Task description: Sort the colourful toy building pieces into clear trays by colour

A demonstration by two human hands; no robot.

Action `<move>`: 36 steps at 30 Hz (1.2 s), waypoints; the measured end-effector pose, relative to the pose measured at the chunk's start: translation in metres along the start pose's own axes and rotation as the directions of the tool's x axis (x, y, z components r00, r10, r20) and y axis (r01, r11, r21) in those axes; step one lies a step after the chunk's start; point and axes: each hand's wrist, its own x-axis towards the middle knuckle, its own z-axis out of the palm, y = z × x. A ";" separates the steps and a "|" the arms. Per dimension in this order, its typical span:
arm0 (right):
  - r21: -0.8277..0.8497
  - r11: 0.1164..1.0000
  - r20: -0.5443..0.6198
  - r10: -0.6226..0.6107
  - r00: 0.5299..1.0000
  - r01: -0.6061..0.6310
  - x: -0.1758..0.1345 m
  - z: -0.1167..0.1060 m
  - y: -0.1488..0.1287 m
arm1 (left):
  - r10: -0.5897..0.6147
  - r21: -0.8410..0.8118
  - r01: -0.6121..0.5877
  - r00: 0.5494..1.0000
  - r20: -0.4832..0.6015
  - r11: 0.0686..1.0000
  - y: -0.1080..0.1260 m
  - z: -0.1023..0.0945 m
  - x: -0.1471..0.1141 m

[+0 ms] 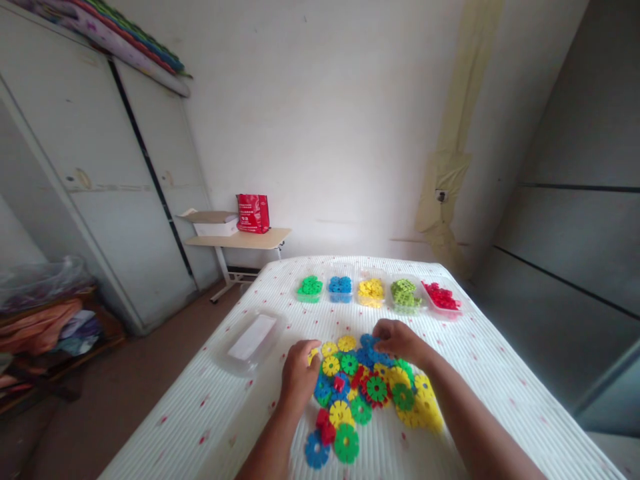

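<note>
A spread of notched, flower-shaped plastic discs in yellow, green, blue and red lies on the table before me. At its left edge, my left hand [299,371] has thumb and forefinger closed about a yellow disc [313,356]. Across the spread, my right hand [400,341] is closed, its fingertips on a blue disc [367,341] at the far side. More blue discs [380,357] lie just under those fingers. Nearer to me are a green disc [347,443], another blue disc [317,449] and red cube-like pieces [326,428]. Yellow discs [425,410] are heaped by my right forearm.
Clear plastic boxes stand in a row behind, holding green [310,287], blue [341,287], yellow [371,291], light green [404,292] and red pieces [442,297]. A clear lid-like tray [235,365] with a white label lies left. Beyond, a side table [240,241] carries a red bag [253,213].
</note>
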 end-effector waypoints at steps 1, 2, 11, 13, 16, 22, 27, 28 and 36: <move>0.052 0.998 -0.033 0.022 0.999 -0.020 0.009 -0.001 -0.009 | 0.000 -0.003 0.000 1.000 -0.003 1.000 0.001 0.000 0.000; 0.092 0.995 -0.086 0.037 0.996 -0.029 0.019 -0.003 -0.019 | 0.001 -0.007 -0.001 1.000 -0.007 1.000 0.001 0.000 0.000; 0.159 0.987 -0.433 0.059 0.899 0.011 0.086 -0.007 -0.036 | -0.025 -0.018 0.025 1.000 -0.012 1.000 -0.002 -0.001 0.000; 0.102 0.995 -0.437 0.035 0.899 0.011 0.075 -0.005 -0.022 | -0.032 -0.028 0.032 0.999 -0.008 0.999 -0.002 -0.002 0.000; 0.031 1.000 -0.433 0.017 0.901 -0.004 0.047 -0.008 0.004 | -0.044 -0.031 0.043 0.999 -0.021 0.999 -0.002 -0.003 0.001; -0.238 0.968 -0.475 -0.040 0.879 -0.085 -0.010 -0.034 0.067 | -0.035 0.009 0.036 0.996 -0.083 0.999 -0.008 -0.006 0.002; -0.342 0.924 -0.534 -0.039 0.845 -0.173 -0.034 -0.050 0.100 | -0.061 0.031 0.064 0.995 -0.078 0.997 -0.013 -0.004 0.003; -0.349 0.920 -0.531 -0.035 0.847 -0.181 -0.035 -0.050 0.102 | -0.074 0.028 0.076 0.995 -0.071 0.997 -0.013 -0.004 0.003; -0.375 0.925 -0.446 -0.126 0.886 -0.057 -0.013 -0.021 0.083 | -0.134 0.021 0.135 0.990 -0.035 0.991 -0.014 0.002 0.003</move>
